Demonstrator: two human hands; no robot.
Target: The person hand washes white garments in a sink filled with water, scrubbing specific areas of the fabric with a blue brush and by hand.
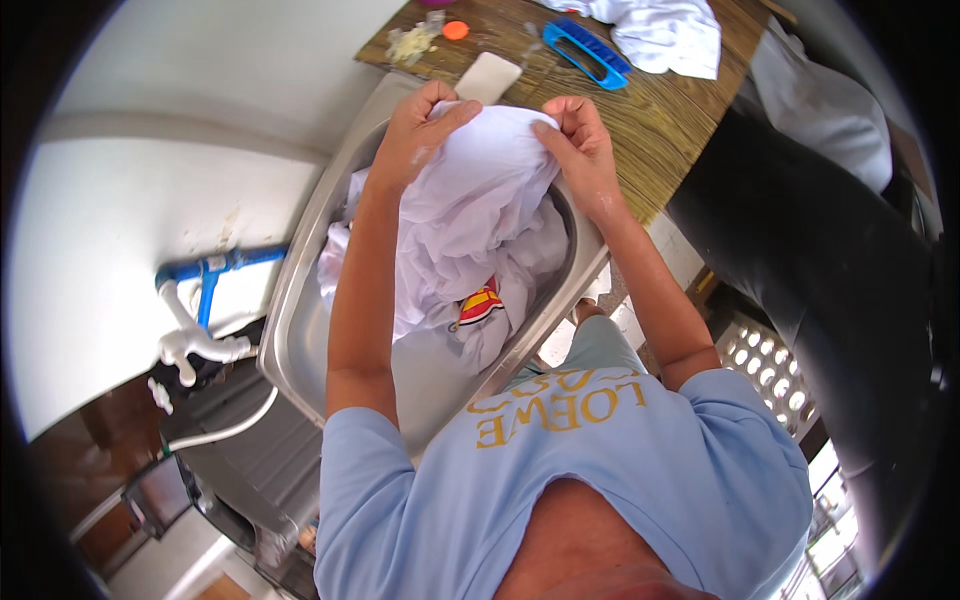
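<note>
My left hand point(418, 128) and right hand point(578, 140) both have their fingers curled tight, pinching a bunched fold of the wet white garment point(470, 215) between thumb and fingertips, just above centre of the frame. The cloth hangs down from my grip into the steel sink point(300, 330), where more white fabric and a red-and-yellow patch point(480, 303) lie heaped. I judge the wet fold could slip from my pinch, or the trailing end could spill over the sink's near rim, since it hangs heavy. Along the top of the frame, on the wooden counter point(650, 110), sit a pale soap bar point(487, 77), a blue brush point(587, 52) and another white cloth point(665, 35). Left of the sink, blue and white pipes point(200, 300) run along a white wall.
</note>
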